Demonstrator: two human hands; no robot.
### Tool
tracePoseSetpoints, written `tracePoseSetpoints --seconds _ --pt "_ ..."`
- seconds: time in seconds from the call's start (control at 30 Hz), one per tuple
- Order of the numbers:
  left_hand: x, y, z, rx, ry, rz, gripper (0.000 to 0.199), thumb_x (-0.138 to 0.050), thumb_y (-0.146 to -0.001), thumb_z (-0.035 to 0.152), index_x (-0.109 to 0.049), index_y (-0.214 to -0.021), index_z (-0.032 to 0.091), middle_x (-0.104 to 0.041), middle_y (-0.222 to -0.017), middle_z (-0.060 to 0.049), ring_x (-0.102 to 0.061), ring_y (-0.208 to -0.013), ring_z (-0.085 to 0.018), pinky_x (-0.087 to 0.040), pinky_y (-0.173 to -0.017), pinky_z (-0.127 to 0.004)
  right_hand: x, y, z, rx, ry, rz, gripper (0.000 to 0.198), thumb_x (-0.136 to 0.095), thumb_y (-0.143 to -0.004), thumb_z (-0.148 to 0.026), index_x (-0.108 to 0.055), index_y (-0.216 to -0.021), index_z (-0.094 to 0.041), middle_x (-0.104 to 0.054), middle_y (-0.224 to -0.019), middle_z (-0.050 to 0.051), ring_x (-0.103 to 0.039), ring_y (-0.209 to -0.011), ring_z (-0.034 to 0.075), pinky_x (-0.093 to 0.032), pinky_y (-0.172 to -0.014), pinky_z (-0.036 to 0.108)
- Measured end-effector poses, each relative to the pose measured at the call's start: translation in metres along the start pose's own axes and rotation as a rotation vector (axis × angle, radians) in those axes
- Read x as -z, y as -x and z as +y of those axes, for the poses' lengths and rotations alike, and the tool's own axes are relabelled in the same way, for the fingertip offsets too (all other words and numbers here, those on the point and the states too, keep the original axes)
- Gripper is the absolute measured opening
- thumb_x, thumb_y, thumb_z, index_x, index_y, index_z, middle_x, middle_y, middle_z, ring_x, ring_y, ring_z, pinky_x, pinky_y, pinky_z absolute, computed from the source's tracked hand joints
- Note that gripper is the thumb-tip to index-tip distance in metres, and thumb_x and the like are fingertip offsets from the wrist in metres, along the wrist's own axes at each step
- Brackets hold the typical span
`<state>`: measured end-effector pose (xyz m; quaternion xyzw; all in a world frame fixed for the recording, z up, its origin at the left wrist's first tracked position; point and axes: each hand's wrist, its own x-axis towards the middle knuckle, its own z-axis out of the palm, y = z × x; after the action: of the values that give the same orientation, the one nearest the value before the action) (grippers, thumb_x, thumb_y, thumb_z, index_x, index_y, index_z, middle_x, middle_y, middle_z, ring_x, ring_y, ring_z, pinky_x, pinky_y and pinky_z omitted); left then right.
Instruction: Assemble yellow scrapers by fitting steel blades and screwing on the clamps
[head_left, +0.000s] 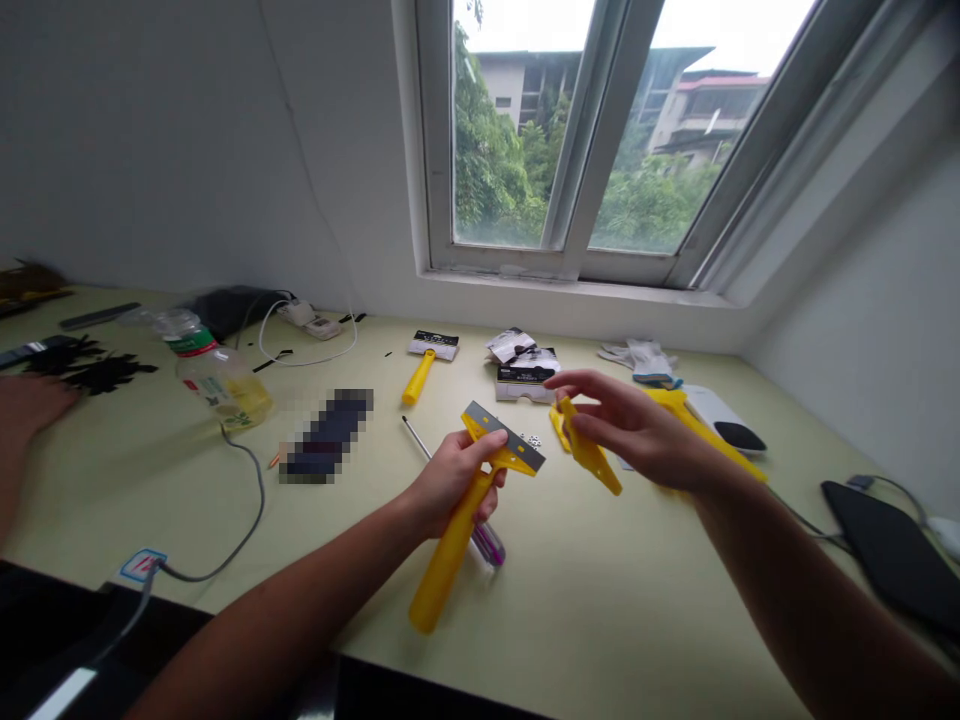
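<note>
My left hand (pixel 456 485) is closed around a yellow scraper (pixel 442 580), its thumb pressed on the grey metal blade (pixel 521 452) lying across the scraper's head. To the right and a little above the table, my right hand (pixel 637 425) pinches a flat yellow plastic plate (pixel 598 466) between thumb and fingers. Beneath the left hand lies a screwdriver (pixel 490 546) with a clear and purple handle. Several small metal nuts or screws (pixel 533 440) sit on the table between the hands. Another yellow piece (pixel 558 428) shows behind the right fingers.
At the back are a carded yellow handle (pixel 418 380), black-and-white packets (pixel 525 382) and white gloves (pixel 641 358). More yellow scrapers (pixel 709 440) lie at right beside a black phone-like device (pixel 892 550). A bottle (pixel 225 385) and another person's hand (pixel 41 405) are at left.
</note>
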<state>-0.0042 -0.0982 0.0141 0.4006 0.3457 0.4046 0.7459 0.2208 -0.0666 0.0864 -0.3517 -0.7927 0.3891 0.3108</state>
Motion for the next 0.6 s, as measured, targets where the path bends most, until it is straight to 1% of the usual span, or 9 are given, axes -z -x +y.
tracePoseSetpoints --seconds 0.07,0.1,0.17,0.23,0.3,0.37,0.43,0.5,0.6 --pt "0.0 -0.001 0.0 0.015 0.001 0.002 0.034 -0.059 -0.085 0.049 -0.05 -0.09 0.017 -0.054 -0.065 0.003 -0.048 -0.034 -0.006 -0.033 -0.03 -0.014 -0.007 -0.003 -0.001 -0.006 -0.053 -0.099 0.039 -0.055 -0.09 -0.041 -0.056 -0.122 -0.02 -0.058 -0.093 0.005 -0.053 -0.069 0.01 -0.047 -0.059 0.023" --pt "0.001 -0.001 -0.001 0.024 0.003 0.006 0.034 -0.059 -0.085 0.05 -0.05 -0.091 0.017 -0.055 -0.065 0.003 -0.048 -0.034 -0.006 -0.033 -0.03 -0.014 -0.008 -0.004 0.0 -0.017 -0.061 -0.123 0.039 -0.056 -0.089 -0.041 -0.056 -0.121 -0.019 -0.058 -0.088 0.004 -0.051 -0.066 0.009 -0.045 -0.057 0.022" --pt "0.003 -0.003 -0.002 0.039 0.007 0.019 0.035 -0.059 -0.085 0.05 -0.05 -0.091 0.017 -0.054 -0.065 0.003 -0.048 -0.033 -0.006 -0.034 -0.03 -0.014 -0.008 -0.004 0.002 -0.053 -0.036 -0.13 0.039 -0.055 -0.089 -0.042 -0.056 -0.121 -0.019 -0.058 -0.082 0.002 -0.049 -0.062 0.009 -0.042 -0.053 0.021" --pt "0.005 -0.005 -0.004 0.046 0.016 0.032 0.035 -0.06 -0.084 0.05 -0.05 -0.091 0.017 -0.054 -0.064 0.003 -0.048 -0.034 -0.006 -0.034 -0.03 -0.015 -0.005 -0.004 0.007 -0.094 0.061 -0.109 0.033 -0.054 -0.09 -0.042 -0.057 -0.115 -0.02 -0.058 -0.077 0.0 -0.047 -0.059 0.008 -0.039 -0.051 0.02" --pt "0.006 -0.006 -0.005 0.066 0.038 0.036 0.035 -0.06 -0.084 0.05 -0.051 -0.09 0.017 -0.054 -0.064 0.003 -0.049 -0.034 -0.006 -0.034 -0.03 -0.015 -0.002 -0.003 0.01 -0.108 0.231 -0.093 0.022 -0.051 -0.091 -0.037 -0.06 -0.103 -0.021 -0.059 -0.076 0.0 -0.049 -0.059 0.009 -0.039 -0.052 0.021" --pt "0.007 -0.008 -0.005 0.106 0.07 0.03 0.034 -0.058 -0.084 0.049 -0.052 -0.088 0.016 -0.053 -0.063 0.003 -0.049 -0.034 -0.006 -0.033 -0.03 -0.014 0.0 -0.003 0.012 -0.073 0.397 -0.098 0.016 -0.049 -0.089 -0.029 -0.064 -0.09 -0.021 -0.063 -0.08 0.002 -0.053 -0.065 0.011 -0.042 -0.058 0.022" --pt "0.007 -0.009 -0.004 0.149 0.099 0.031 0.032 -0.057 -0.084 0.048 -0.053 -0.086 0.016 -0.052 -0.061 0.004 -0.047 -0.033 -0.006 -0.033 -0.03 -0.014 0.002 -0.004 0.012 -0.031 0.488 -0.133 0.02 -0.047 -0.087 -0.022 -0.067 -0.084 -0.021 -0.065 -0.086 0.004 -0.057 -0.073 0.014 -0.044 -0.065 0.024" --pt "0.007 -0.009 -0.003 0.178 0.116 0.037 0.031 -0.056 -0.084 0.046 -0.053 -0.084 0.015 -0.051 -0.06 0.004 -0.046 -0.032 -0.005 -0.033 -0.03 -0.014 0.004 -0.004 0.011 0.003 0.497 -0.18 0.023 -0.047 -0.086 -0.02 -0.069 -0.085 -0.021 -0.067 -0.091 0.005 -0.059 -0.079 0.015 -0.045 -0.071 0.026" --pt "0.007 -0.01 -0.003 0.19 0.13 0.042 0.031 -0.056 -0.085 0.046 -0.053 -0.083 0.016 -0.051 -0.059 0.004 -0.046 -0.032 -0.005 -0.033 -0.03 -0.014 0.007 -0.004 0.009 0.031 0.438 -0.21 0.024 -0.048 -0.089 -0.026 -0.071 -0.098 -0.024 -0.068 -0.101 0.006 -0.061 -0.086 0.016 -0.046 -0.074 0.026"
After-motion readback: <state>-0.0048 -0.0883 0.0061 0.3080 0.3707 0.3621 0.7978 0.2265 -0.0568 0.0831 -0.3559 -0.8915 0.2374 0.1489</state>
